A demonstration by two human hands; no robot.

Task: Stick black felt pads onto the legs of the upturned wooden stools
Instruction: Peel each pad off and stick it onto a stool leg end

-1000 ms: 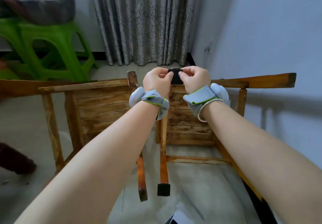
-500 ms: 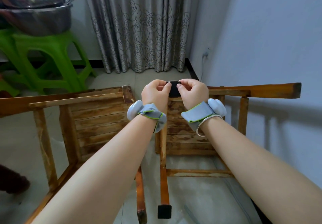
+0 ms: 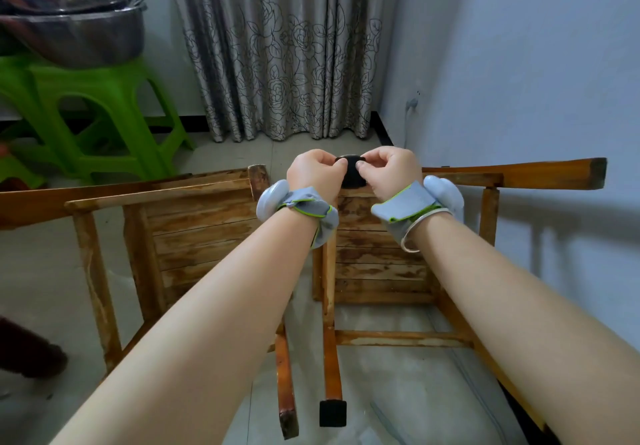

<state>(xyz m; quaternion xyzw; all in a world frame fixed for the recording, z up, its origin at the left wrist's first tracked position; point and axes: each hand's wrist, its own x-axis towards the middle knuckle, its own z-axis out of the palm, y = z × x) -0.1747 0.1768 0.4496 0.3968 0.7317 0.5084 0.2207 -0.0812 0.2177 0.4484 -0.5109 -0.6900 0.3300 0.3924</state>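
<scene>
Two upturned wooden stools lie side by side on the floor, the left stool point(image 3: 194, 233) and the right stool point(image 3: 377, 268). My left hand point(image 3: 317, 176) and my right hand point(image 3: 389, 174) meet over the far inner leg of the right stool. Both pinch a black felt pad point(image 3: 351, 174) on that leg's end. The near inner leg of the right stool carries a black pad point(image 3: 332, 413) on its tip. The left stool's far leg end point(image 3: 259, 181) and near leg end point(image 3: 289, 424) show bare wood.
A green plastic stool point(image 3: 86, 115) with stacked steel basins point(image 3: 74, 29) stands at the back left. A patterned curtain point(image 3: 284, 64) hangs behind. A pale wall point(image 3: 519, 98) runs close along the right. A dark object point(image 3: 27, 351) lies at the left edge.
The view has tilted up a little, so stools and hands sit lower in the frame. Both hands stay on the black pad at the same leg end.
</scene>
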